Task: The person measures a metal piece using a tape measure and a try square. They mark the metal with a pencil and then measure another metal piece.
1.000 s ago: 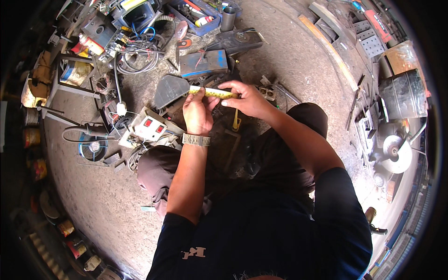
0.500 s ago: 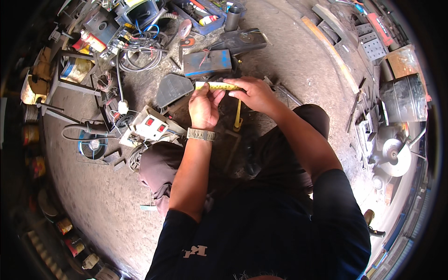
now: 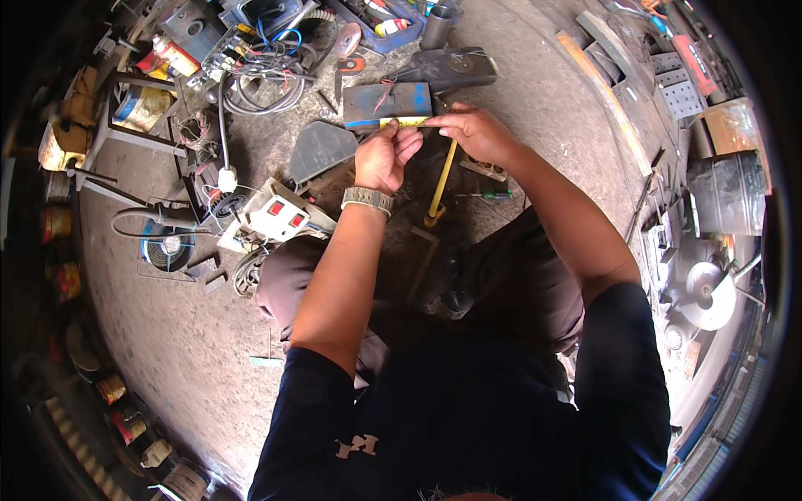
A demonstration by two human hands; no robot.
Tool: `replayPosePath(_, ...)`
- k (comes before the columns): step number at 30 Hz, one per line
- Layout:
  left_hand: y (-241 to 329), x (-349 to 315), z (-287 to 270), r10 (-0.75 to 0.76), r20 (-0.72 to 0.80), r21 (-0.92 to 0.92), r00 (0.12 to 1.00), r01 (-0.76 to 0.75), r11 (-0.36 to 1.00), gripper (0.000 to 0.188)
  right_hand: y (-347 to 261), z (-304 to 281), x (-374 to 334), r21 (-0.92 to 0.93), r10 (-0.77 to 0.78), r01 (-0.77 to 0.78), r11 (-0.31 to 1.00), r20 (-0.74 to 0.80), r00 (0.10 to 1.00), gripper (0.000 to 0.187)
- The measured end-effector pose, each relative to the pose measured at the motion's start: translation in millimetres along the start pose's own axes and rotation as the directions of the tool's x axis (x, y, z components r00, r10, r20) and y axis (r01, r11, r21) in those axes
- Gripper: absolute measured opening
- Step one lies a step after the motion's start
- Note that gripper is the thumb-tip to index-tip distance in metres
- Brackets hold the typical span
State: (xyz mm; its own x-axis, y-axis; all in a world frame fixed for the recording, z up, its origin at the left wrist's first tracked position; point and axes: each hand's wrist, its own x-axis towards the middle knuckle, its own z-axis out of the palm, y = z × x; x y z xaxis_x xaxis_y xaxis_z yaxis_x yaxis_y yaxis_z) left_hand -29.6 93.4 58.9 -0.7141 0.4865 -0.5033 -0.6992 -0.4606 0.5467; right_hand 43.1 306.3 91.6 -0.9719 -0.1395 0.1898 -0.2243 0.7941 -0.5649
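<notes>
Along the left edge of the floor (image 3: 188, 351) sits a row of small containers (image 3: 109, 388); inward from them stands a white switch box (image 3: 276, 214) with two red rockers, tilted, and beyond it lies a flat grey plate (image 3: 322, 152) with cut corners. The left hand (image 3: 383, 161) is just beside the plate's right edge, thumb and fingers pinching the free end of a yellow tape (image 3: 404, 122). The tape runs level along the near edge of a grey, blue-marked block (image 3: 387, 98), toward its near right corner; from this overhead angle I cannot tell whether it touches the metal. The right hand (image 3: 482, 134) pinches the tape between thumb and fingers just past that corner, where the blade bends and drops toward the person. The step in hand looks like spanning a short length between both grips, so the next move calls for a taut, flat blade and steady thumbs. Below the right hand lies a green-handled tool (image 3: 499, 194); toward the floor's right edge stands a pale disc (image 3: 710, 294).
</notes>
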Motion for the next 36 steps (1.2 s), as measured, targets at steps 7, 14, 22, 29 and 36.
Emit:
replayPosePath(7,10.0,11.9,-3.1,0.016,-0.017,0.176,1.000,-0.012,0.984,0.030,4.2,8.7,10.8,0.049,0.066,-0.063,0.997,-0.064,0.996,0.027)
replayPosePath(14,9.6,20.3,-1.9,0.060,-0.035,0.187,0.998,-0.052,0.981,0.030,-0.5,13.2,16.5,0.074,0.107,-0.097,0.993,-0.135,0.985,0.028)
replayPosePath(22,2.6,21.5,-0.3,0.162,-0.028,0.246,0.986,-0.150,0.958,0.026,12.4,12.3,17.5,0.128,0.148,-0.130,0.983,-0.135,0.980,0.028)
replayPosePath(29,-17.7,20.5,-10.6,0.499,-0.028,0.359,0.866,-0.457,0.814,0.017,9.6,14.6,19.2,0.168,0.140,-0.114,0.979,-0.149,0.979,0.028)
replayPosePath(36,-7.5,19.9,-12.8,0.562,-0.102,0.371,0.821,-0.492,0.787,0.017,17.5,20.2,17.7,0.164,0.134,-0.107,0.981,-0.163,0.978,0.029)
